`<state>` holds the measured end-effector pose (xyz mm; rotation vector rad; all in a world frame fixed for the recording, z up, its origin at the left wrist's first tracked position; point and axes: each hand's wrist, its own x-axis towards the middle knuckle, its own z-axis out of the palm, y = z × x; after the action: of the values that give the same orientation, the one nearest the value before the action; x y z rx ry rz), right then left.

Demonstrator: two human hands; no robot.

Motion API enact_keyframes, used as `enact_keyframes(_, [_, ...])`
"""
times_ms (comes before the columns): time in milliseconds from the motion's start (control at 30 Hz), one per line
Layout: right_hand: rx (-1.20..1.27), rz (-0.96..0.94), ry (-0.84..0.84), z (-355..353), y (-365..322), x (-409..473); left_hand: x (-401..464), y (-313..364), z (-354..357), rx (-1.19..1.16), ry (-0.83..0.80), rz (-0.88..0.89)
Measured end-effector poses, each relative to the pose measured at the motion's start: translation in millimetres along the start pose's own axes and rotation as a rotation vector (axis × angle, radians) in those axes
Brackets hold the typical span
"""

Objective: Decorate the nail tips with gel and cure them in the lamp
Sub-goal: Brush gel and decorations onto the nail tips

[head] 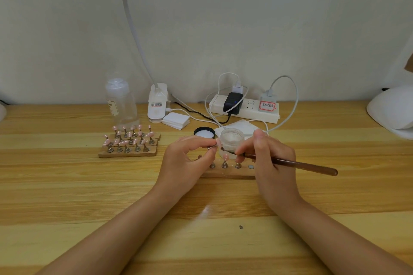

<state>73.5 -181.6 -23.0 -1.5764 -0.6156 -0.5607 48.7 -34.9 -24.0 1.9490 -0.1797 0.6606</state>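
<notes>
Left hand (187,158): fingers curled, pinching a small metal nail stand (211,147) with a pink nail tip (218,141) at its top, held above the near wooden holder.
Right hand (271,158): fingers pinched round a brown-handled brush (297,165); handle slants out to the right, bristle end pointing left, touching or just short of the held tip, cannot tell which.
Near wooden holder (228,173): flat on the surface under both hands; three stands visible in its row, the middle one carrying a pink tip (225,157); one bare metal disc at the right end.
Gel jar (232,139): clear, lid off, just behind the hands, resting on white paper.
Jar lid (204,133): black, lying inner side up just left of the jar.
Finished set (129,142): three wooden strips of stands with pink dotted tips, left of the hands, well apart from them.
Pump bottle (121,102): clear, upright behind the finished set.
Clip lamp (157,102): white base at the back, gooseneck rising out of frame.
Pads (176,120): small white stack beside the lamp base.
Power strip (244,109): white, against the wall, black adapter and two white chargers plugged in, cables looping.
Curing lamp (391,109): white dome at the far right edge, partly cut off.
Surface (89,196): pale wood boards.
</notes>
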Motion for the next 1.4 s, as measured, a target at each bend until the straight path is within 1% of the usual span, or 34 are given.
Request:
enact_keyframes(133, [0.067, 0.001, 0.042, -0.6, 0.9, -1.0, 0.5, 0.9, 0.1, 0.003, -0.003, 0.011])
enact_keyframes(200, [0.054, -0.014, 0.053, -0.3, 1.4, -0.3, 0.5, 1.9, -0.1, 0.004, -0.002, 0.024])
enact_keyframes(300, [0.039, 0.003, 0.051, 2.0, 3.3, 1.1, 0.5, 1.4, 0.2, -0.007, -0.010, 0.043])
enact_keyframes(533, [0.042, 0.013, 0.001, 4.1, 2.6, 0.4, 0.6, 0.2, 0.0, -0.028, -0.008, 0.028])
enact_keyframes(733, [0.097, 0.064, 0.017, 2.3, 1.2, -2.3, 1.1, -1.2, -0.2, -0.040, 0.011, 0.012])
enact_keyframes(867, [0.154, 0.049, 0.049, 2.5, 0.3, -2.6, 1.4, -1.4, -0.3, -0.047, 0.012, 0.004])
enact_keyframes(1000, [0.091, -0.001, 0.046, 3.3, 2.1, -1.0, 1.6, -1.3, 0.0, -0.053, 0.008, -0.002])
enact_keyframes(1167, [0.054, 0.016, 0.017, 6.6, 3.9, 0.2, 2.0, -0.5, 0.2, -0.055, 0.003, -0.003])
enact_keyframes(1267, [0.056, 0.009, 0.011, 5.6, 4.1, -0.6, 1.8, -0.4, 0.1, -0.043, 0.002, -0.003])
enact_keyframes(1400, [0.086, 0.049, 0.007, 3.5, 3.6, -3.2, 1.2, -1.0, -0.5, -0.048, 0.013, -0.012])
